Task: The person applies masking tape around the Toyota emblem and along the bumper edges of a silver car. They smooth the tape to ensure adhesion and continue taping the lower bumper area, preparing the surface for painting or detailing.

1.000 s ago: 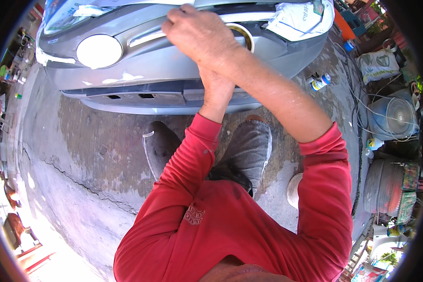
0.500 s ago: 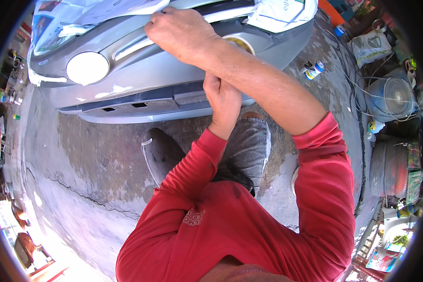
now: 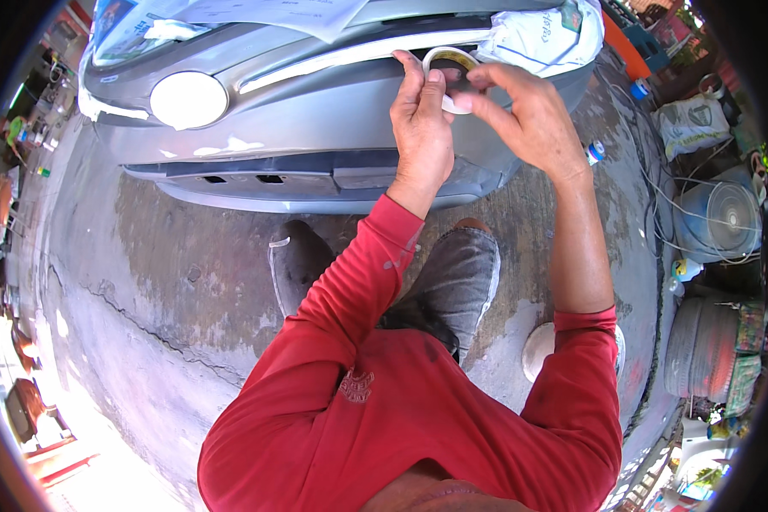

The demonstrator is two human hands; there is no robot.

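A roll of masking tape (image 3: 449, 53) is gripped in my left hand (image 3: 423, 128), its thumb and fingers closed on the ring's left side. My right hand (image 3: 533, 119) reaches in from the right, fingers curled against the roll's right side; its fingertips partly cover the ring. Both hands are in front of a grey car bumper (image 3: 316, 107). A long strip (image 3: 358, 55), white and shiny, runs along the bumper behind the roll. The round lamp (image 3: 189, 100) at the left is covered in white. Printed paper (image 3: 282, 13) lies over the car above the strip.
A white printed sheet (image 3: 542, 38) covers the bumper's right end. On the right lie a small can (image 3: 595, 153), a white sack (image 3: 693, 126), loose cables, a clear bucket (image 3: 730, 218) and tires (image 3: 700, 346). A round white object (image 3: 539, 352) is beside my right elbow.
My right hand has come away from the bumper strip and moved right to the tape roll. My left hand has risen with the roll, now in plain view. The whole view has shifted slightly.
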